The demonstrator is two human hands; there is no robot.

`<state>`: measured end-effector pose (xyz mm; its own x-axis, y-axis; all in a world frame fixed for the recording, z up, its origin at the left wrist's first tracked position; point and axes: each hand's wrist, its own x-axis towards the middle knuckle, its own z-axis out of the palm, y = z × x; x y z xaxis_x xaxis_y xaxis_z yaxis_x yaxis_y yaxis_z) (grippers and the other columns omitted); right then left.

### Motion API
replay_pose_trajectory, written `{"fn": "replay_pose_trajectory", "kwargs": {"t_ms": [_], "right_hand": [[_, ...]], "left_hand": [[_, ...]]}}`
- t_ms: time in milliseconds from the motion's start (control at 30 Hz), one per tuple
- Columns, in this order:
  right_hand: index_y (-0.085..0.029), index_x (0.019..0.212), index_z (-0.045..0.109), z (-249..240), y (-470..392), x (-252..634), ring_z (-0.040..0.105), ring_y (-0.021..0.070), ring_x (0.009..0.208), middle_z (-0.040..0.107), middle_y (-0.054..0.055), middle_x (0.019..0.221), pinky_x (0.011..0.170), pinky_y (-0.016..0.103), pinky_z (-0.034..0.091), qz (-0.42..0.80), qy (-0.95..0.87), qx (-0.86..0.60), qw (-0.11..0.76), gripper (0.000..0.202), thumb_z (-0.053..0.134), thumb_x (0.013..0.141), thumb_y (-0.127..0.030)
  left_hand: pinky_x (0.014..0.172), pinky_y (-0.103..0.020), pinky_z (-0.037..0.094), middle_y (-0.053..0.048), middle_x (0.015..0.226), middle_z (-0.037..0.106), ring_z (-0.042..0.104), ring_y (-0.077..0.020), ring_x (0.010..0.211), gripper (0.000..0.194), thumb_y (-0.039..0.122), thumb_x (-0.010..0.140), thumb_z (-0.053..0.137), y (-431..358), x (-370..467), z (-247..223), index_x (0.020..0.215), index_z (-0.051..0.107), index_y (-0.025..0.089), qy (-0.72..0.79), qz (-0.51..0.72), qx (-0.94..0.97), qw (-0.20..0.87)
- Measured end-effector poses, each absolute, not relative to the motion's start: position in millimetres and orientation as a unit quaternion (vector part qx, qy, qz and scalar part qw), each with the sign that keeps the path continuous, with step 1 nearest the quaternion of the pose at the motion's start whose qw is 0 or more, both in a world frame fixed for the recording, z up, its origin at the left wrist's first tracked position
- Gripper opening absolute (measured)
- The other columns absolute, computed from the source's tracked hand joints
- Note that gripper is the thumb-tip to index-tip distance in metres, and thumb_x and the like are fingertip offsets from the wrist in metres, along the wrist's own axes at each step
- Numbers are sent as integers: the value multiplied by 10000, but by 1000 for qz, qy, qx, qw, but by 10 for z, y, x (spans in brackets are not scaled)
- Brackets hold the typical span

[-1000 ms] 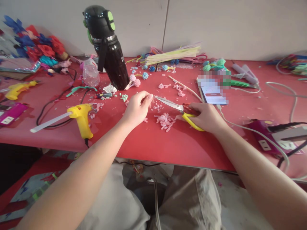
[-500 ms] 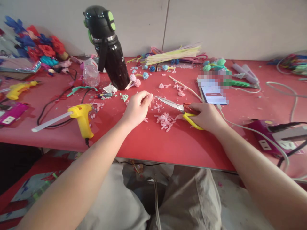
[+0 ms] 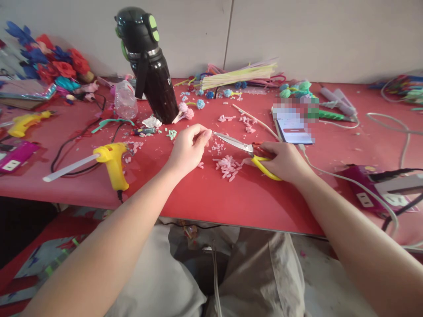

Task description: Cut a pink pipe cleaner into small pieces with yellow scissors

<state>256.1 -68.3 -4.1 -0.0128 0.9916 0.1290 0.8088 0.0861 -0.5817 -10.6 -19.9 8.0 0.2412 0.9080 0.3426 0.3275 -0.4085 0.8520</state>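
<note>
My right hand (image 3: 287,162) is wrapped round the red and yellow handles of a pair of scissors (image 3: 235,142). Their blades look closed or nearly so and point left, the tips right by my left fingers. My left hand (image 3: 191,147) pinches thumb against forefinger; whatever small piece is between them is too tiny to name. Below the blades lies a heap of short pink fuzzy cuttings (image 3: 228,167), with finer pink crumbs just above it. More pink pieces (image 3: 248,123) are scattered farther back on the red table (image 3: 205,198).
A black bottle (image 3: 153,79) stands behind my left hand. A yellow glue gun (image 3: 114,165) lies left, its cord over the table edge. On the right are a phone (image 3: 292,125) with a cable and a purple power strip (image 3: 366,193). Pipe cleaners (image 3: 239,75) lie along the wall.
Both hands stay almost where they were, the scissors still beside the left fingertips. Nothing on the table has visibly moved.
</note>
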Motion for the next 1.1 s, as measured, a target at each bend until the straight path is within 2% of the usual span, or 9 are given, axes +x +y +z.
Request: {"fn": "replay_pose_trajectory", "kwargs": {"t_ms": [167,267,433,867,1100], "right_hand": [[-240,596,302,-47,-671,2557,254,129,625,268,-20,593,537,319,246,179,-681,-661,259,795,707,621,-923],[-236,588,296,-35,-673,2543,254,133,625,265,-11,585,540,327,235,168,-680,-664,260,795,696,649,-920],[-238,593,311,-16,-689,2530,262,128,613,286,-8,603,533,320,228,173,-675,-664,270,803,689,638,-945],[-237,605,325,-38,-686,2560,277,122,608,288,-29,593,521,304,238,164,-687,-656,265,720,745,677,-818],[-241,615,314,-43,-685,2566,276,127,620,286,-31,597,529,307,245,173,-689,-653,262,742,743,663,-844]], "left_hand": [[515,-258,435,-8,688,597,514,-132,578,326,431,1021,621,-203,-115,69,778,593,216,434,438,717,326],[522,-261,439,-5,667,584,520,-138,581,316,430,1016,629,-204,-120,71,782,599,219,435,439,714,328],[552,-268,437,3,659,596,522,-128,566,290,335,1010,638,-204,-112,114,753,582,213,435,436,718,325],[699,-285,482,-20,737,714,616,-157,685,156,243,930,671,-181,-174,150,783,658,191,447,422,752,240],[704,-288,487,-36,773,745,628,-166,702,141,248,925,652,-178,-202,144,801,682,188,448,407,766,216]]}}
